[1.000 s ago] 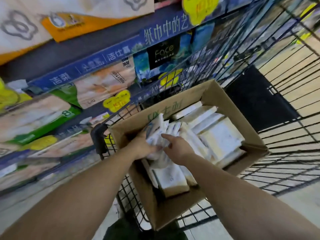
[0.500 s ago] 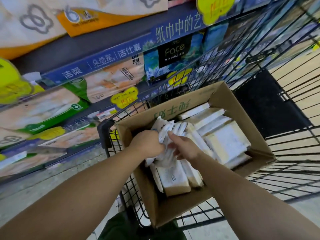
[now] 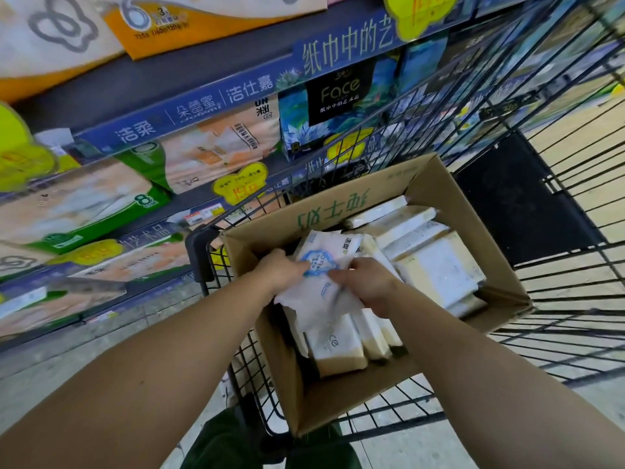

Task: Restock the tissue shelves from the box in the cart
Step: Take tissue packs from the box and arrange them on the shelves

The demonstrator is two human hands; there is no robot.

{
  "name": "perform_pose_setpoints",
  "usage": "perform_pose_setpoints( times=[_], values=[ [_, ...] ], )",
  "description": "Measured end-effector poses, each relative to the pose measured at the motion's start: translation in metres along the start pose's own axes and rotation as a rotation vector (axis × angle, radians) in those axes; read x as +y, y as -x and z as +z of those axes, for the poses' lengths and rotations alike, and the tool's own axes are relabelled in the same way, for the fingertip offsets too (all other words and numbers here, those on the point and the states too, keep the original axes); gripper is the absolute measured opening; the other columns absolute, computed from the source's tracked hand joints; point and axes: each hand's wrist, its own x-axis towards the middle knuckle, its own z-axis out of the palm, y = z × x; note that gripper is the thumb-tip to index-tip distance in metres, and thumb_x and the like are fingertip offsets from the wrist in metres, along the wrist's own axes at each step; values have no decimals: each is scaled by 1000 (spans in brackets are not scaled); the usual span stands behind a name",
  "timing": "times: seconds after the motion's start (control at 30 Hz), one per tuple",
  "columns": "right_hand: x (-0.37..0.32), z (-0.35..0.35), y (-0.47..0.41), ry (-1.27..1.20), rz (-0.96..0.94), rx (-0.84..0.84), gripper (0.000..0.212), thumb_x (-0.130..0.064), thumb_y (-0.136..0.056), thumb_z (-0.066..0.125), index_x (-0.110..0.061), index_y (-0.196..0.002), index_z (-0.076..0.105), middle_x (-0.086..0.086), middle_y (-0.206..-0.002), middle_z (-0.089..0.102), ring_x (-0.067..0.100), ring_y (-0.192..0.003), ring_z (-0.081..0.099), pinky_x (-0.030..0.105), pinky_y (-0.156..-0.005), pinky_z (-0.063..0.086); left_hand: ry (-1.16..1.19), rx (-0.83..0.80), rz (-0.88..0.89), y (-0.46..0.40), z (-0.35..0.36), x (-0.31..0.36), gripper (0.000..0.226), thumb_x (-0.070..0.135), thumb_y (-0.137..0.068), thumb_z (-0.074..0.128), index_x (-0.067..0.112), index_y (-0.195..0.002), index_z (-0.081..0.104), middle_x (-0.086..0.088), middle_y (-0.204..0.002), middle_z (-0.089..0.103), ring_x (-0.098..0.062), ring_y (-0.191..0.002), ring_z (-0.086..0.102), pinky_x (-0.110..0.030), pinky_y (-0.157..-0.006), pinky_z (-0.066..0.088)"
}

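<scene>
white tissue pack clamped between left grip, right grip, above box

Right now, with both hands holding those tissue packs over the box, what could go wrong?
The left hand and right hand pinch a loose bundle of tissue packs; one might slip out, back into the cardboard box. The box sits tilted in the wire cart, so it could shift when the bundle comes out.

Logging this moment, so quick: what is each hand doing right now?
Left hand: grips the white tissue pack at its left edge.
Right hand: grips the same pack from the right.
</scene>
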Motion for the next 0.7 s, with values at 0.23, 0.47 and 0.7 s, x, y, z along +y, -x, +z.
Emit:
perform_pose_setpoints(
  times=[0.23,0.47,0.7],
  values=[
    [1,-5,10,-191,145,-94,20,-15,-97,53,-2,-107,64,15,-105,69,27,-86,68,40,-75,57,335,-222,-213,19,8,-1,36,22,-91,62,16,-126,51,-14,-115,65,-33,-96,67,-55,-81,54],
    [-11,-11,15,242,-133,-14,32,-35,-90,64,-18,-117,59,9,-112,67,27,-99,67,44,-88,55,-430,140,262,16,-23,26,102,29,-68,77,23,-150,16,-7,-149,38,-27,-130,43,-39,-103,43],
    [-18,-28,33,329,-212,-152,31,-38,-89,65,-25,-116,66,2,-107,72,21,-95,69,39,-84,57,-212,-249,281,24,-37,22,36,34,-84,72,17,-110,54,-2,-110,66,-19,-98,66,-35,-83,52]
  ],
)
